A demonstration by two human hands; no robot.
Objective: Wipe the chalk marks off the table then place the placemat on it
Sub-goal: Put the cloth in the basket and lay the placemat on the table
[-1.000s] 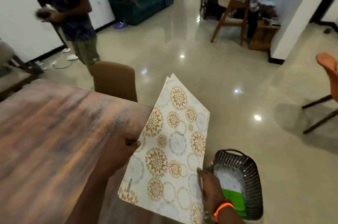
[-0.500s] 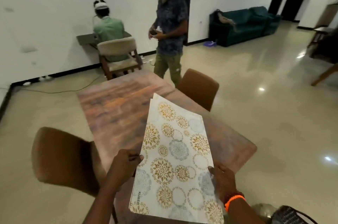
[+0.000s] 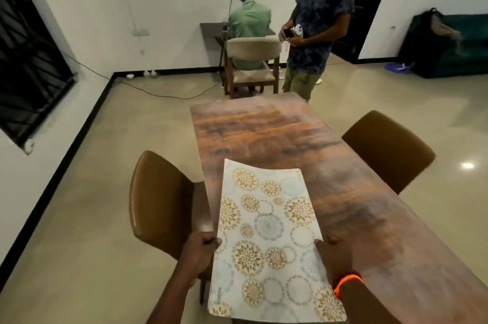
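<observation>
A white placemat (image 3: 269, 231) with gold and grey flower circles hangs just above the near end of the long wooden table (image 3: 277, 133). My left hand (image 3: 200, 249) grips its left edge, thumb on top. My right hand (image 3: 335, 255), with an orange band at the wrist, grips its right edge. The mat's far end curves slightly upward over the tabletop. Faint pale smears show on the table's right side; no cloth is in sight.
A brown chair (image 3: 163, 204) stands at the table's left, another brown chair (image 3: 388, 149) at its right. A person (image 3: 317, 25) stands at the far end, beside a seated person (image 3: 249, 22) on a wooden chair. A dark sofa (image 3: 449, 46) is at the far right.
My view has swung left from the floor basket until it looks along the table. The placemat, held in both hands throughout, has come from beside the table to over its near end.
</observation>
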